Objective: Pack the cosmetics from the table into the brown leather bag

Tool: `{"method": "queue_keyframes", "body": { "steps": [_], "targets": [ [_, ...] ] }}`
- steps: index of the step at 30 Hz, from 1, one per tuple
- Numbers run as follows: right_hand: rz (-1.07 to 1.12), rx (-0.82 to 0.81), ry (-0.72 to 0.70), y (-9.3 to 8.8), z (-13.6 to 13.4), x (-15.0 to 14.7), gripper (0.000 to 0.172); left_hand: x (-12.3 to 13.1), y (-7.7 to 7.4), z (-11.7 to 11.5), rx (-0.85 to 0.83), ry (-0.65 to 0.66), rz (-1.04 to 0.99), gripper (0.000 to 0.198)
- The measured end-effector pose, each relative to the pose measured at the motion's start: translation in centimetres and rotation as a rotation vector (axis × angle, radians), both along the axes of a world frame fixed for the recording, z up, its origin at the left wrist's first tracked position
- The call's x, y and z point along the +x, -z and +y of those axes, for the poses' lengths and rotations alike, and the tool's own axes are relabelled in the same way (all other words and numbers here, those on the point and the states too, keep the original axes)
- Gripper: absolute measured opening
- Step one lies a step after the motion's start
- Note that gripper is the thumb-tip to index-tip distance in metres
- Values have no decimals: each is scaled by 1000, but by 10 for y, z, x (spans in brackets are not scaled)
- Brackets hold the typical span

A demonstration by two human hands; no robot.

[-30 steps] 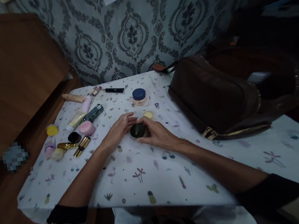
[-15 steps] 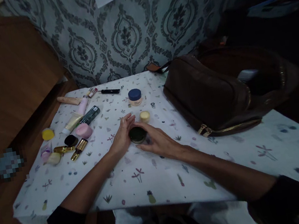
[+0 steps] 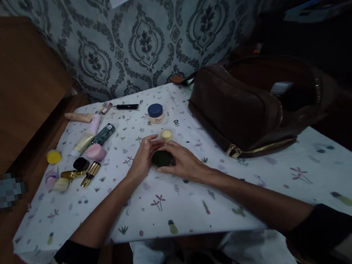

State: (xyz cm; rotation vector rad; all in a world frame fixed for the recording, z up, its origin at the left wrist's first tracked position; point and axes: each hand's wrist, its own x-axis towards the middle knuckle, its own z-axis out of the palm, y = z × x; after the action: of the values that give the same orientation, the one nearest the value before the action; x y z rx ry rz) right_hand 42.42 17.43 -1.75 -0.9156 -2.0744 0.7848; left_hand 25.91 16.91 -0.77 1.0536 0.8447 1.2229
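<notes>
A small round jar with a dark green-black lid is between my two hands, low over the table. My right hand grips it from the right, thumb at the near side and fingers round the far side. From the left, my left hand cups the jar, its fingers reaching behind the lid. The jar's body is mostly hidden by the hands. Just beyond my fingertips sits a small pale yellow round container. Farther back stands a peach jar with a blue lid.
At left lie lipstick tubes, a pink rounded item, a dark green tube, a yellow round item and several other cosmetics. An open brown bag occupies the right side. A patterned wall bounds the back of the table.
The view has shifted slightly. Both hands stay around the dark-lidded jar, and its lid now shows a little more tilted toward me.
</notes>
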Motion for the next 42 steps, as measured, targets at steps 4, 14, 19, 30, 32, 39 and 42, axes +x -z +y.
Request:
{"method": "queue_keyframes", "body": {
  "steps": [4,14,19,30,32,39,42],
  "targets": [
    [262,-230,33,-4,3,0,40,0,0,-1,27,-8,48,63],
    [310,-170,55,-12,-5,-2,46,5,-11,-19,168,-8,454,54],
    [241,-66,76,-11,-9,-1,46,4,-15,-18,211,-26,506,53],
    [240,-167,52,-16,-10,-1,41,4,-18,-21,291,-81,606,52],
    [325,-289,-3,-16,-10,-2,43,4,-18,-24,317,-111,650,51],
    [547,-806,-248,-15,-7,-4,57,-1,-10,-24,473,-227,731,40],
    [565,-920,-282,-15,-5,-5,58,2,-9,-22,651,-236,731,41]
  ]
}}
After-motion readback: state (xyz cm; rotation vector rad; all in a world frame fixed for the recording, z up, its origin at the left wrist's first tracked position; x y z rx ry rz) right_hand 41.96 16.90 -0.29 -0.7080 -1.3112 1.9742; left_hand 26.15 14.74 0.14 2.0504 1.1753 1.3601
